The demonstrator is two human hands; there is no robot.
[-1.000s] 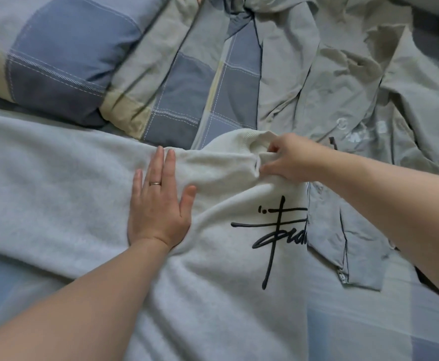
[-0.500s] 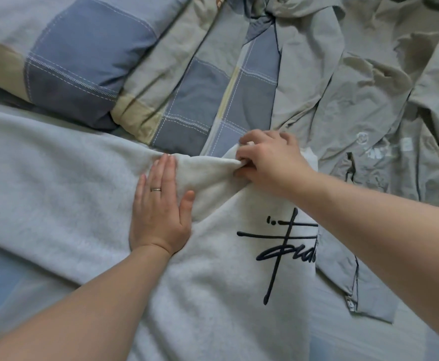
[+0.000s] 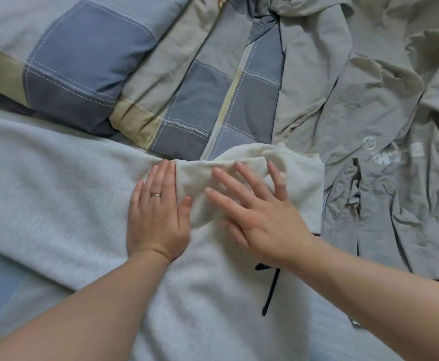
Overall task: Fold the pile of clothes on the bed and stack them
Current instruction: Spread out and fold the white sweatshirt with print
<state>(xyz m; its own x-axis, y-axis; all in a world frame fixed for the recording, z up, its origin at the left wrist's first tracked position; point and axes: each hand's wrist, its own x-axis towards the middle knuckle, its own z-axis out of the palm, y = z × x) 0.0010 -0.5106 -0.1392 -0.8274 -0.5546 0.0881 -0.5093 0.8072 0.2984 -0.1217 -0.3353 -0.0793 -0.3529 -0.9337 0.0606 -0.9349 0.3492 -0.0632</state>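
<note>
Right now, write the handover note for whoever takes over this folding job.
Left hand: open, flat on the pale sweatshirt.
Right hand: open, fingers spread, pressing the turned-in flap of that sweatshirt.
Where: the sweatshirt is spread out in front; the crumpled grey jacket lies beside it on the right, unfolded.
Done: one flap near the sweatshirt's top is laid over.
Left: finish folding the sweatshirt, fold the jacket, stack them. No stack is in view.
</note>
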